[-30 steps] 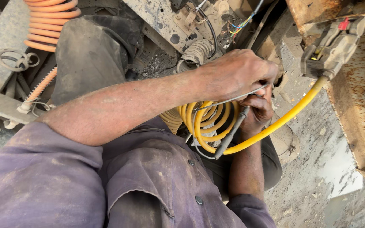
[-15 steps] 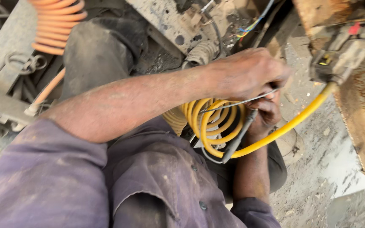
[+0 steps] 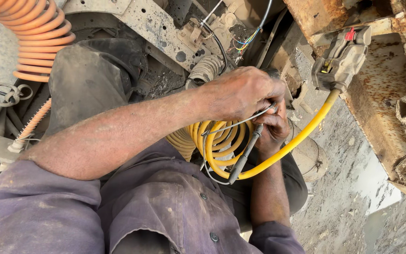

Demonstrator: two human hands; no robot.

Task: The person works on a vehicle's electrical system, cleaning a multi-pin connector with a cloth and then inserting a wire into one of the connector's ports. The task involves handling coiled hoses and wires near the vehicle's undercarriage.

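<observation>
Wire: a thin grey wire (image 3: 240,123), centre frame, looks light and springy; best pinched near its end.
Left hand (image 3: 240,91): closed on it.
Right hand (image 3: 271,129): apparently pinching it too, largely hidden.
Yellow coiled hose (image 3: 222,141): stiffer, below.
</observation>
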